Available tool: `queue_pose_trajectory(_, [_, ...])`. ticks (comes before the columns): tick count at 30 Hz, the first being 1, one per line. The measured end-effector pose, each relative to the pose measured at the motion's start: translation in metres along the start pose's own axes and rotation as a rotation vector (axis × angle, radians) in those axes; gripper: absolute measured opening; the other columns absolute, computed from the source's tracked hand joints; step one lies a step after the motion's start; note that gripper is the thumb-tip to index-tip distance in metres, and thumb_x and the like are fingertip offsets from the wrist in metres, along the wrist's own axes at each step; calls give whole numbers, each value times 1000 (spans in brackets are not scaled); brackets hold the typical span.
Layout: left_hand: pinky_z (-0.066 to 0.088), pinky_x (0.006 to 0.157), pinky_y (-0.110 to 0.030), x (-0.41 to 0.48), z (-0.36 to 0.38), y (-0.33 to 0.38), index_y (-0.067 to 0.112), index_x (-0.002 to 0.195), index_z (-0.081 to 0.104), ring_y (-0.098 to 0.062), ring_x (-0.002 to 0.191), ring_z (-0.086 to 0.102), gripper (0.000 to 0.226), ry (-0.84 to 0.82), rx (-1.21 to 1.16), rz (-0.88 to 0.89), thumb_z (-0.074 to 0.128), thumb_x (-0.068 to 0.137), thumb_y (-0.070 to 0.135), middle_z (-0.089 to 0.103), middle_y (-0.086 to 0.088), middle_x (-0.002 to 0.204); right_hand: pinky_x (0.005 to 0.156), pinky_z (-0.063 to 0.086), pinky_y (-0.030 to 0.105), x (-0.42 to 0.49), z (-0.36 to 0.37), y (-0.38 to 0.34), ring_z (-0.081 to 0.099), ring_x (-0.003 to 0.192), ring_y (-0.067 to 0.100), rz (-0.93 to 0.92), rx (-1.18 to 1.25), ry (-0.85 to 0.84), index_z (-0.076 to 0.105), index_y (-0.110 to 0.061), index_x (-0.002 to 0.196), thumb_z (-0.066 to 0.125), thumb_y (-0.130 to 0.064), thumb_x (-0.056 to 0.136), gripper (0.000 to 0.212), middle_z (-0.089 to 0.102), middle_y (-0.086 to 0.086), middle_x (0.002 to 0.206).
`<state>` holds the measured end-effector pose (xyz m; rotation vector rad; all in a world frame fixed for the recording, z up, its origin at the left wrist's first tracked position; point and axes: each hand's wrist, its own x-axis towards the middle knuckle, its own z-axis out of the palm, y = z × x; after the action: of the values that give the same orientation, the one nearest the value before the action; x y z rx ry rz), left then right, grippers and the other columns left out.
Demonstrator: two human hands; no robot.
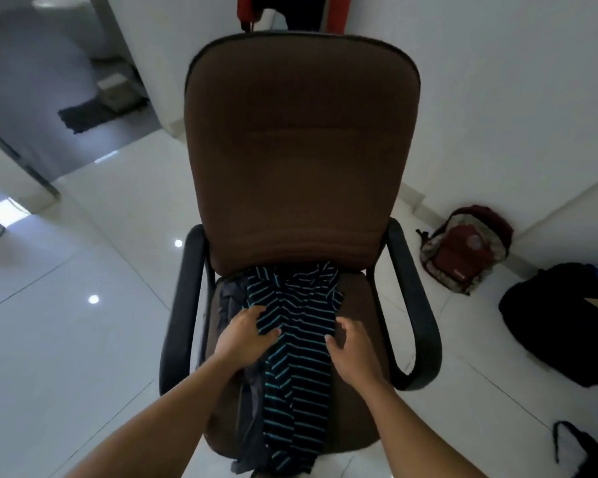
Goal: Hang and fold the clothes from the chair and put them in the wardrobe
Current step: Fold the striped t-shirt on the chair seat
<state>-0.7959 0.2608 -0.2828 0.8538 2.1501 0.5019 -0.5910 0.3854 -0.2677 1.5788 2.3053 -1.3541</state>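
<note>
On the chair seat, from where I'm watching the feed, I count two pieces of clothing. One is a dark striped shirt with thin teal lines. It runs from the foot of the chair's backrest down the middle of the seat and hangs over the chair's front edge. The other is a grey garment lying partly under it, peeking out along the chair's left side.

Both hands are down on the seat. The left grip sits on the left edge of the striped shirt, fingers and thumb curled in with a fold of the fabric bunched between them, so it's got hold of it. The right grip is at the shirt's right edge with the fingers bent and the thumb against the cloth. Honestly can't tell if it's actually got any fabric or is just resting there.

It's one brown chair with two black armrests. On the white tile floor to the right of the chair I count three bags: a red backpack closest to it, a big black bag further out, and another black one toward the near right corner. One dark mat lies well off to the chair's far left.
</note>
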Motion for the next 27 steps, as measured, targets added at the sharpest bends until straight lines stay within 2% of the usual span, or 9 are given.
queue_pose_trajectory(5, [45, 104, -40, 95, 6, -7, 22, 149, 39, -24, 136, 40, 77, -89, 108, -62, 64, 86, 59, 34, -1, 153, 97, 41, 22, 90, 16, 11, 50, 128, 16, 100, -6, -119, 40, -19, 148, 57, -35, 100, 53, 37, -2, 149])
queue_pose_trajectory(9, [39, 110, -49, 157, 18, -26, 25, 147, 41, -29, 146, 17, 72, -111, 252, -68, 61, 87, 59, 12, 0, 161, 97, 43, 24, 157, 33, 32, 50, 126, 19, 132, -95, -201, 41, -17, 147, 57, -33, 100, 52, 29, 0, 152])
queue_pose_trajectory(13, [13, 121, -52, 201, 34, -44, 31, 136, 56, -31, 151, -7, 53, -140, 473, 41, 55, 90, 58, -6, -1, 165, 117, 36, 38, 223, 49, 49, 31, 145, 22, 66, -154, -151, 46, -22, 146, 61, -37, 96, 54, 8, -5, 162])
queue_pose_trajectory(16, [8, 121, -54, 221, 45, -56, 34, 134, 57, -33, 151, -10, 50, -168, 560, 91, 52, 91, 59, -11, 1, 165, 123, 24, 39, 267, 57, 57, 10, 152, 19, 28, -185, -129, 49, -24, 145, 64, -41, 93, 56, -5, -7, 165])
queue_pose_trajectory(19, [13, 120, -52, 227, 51, -65, 29, 149, 40, -29, 151, 3, 67, -175, 597, 89, 50, 90, 60, 5, 2, 165, 124, 12, 52, 297, 61, 52, -3, 154, 21, 74, -286, -234, 44, -26, 149, 62, -53, 91, 66, -7, -7, 166])
queue_pose_trajectory(21, [19, 120, -48, 225, 53, -70, 24, 153, 32, -25, 148, 17, 75, -156, 543, 70, 53, 90, 59, 19, 3, 162, 121, 7, 57, 303, 64, 51, 6, 153, 23, 96, -387, -301, 37, -26, 153, 58, -54, 93, 69, 9, -7, 165])
queue_pose_trajectory(24, [32, 112, -42, 218, 54, -76, 21, 141, 50, -24, 133, 43, 60, 37, 311, 29, 60, 89, 49, 48, 0, 144, 113, 37, 42, 293, 66, 60, 54, 125, 25, 37, -189, -77, 61, -17, 131, 65, -33, 93, 42, 50, 4, 140])
queue_pose_trajectory(25, [36, 106, -42, 216, 52, -76, 20, 130, 59, -25, 124, 50, 48, 141, 238, 8, 63, 89, 43, 58, -1, 131, 100, 46, 33, 285, 64, 62, 61, 111, 26, 51, -72, 41, 66, -13, 118, 66, -22, 93, 27, 57, 7, 126])
queue_pose_trajectory(27, [40, 97, -41, 214, 47, -74, 18, 111, 66, -27, 112, 54, 26, 295, 132, -62, 66, 88, 30, 65, -3, 111, 84, 50, 29, 274, 60, 62, 63, 96, 24, 97, 60, 199, 60, -14, 104, 62, -8, 93, 12, 60, 5, 106])
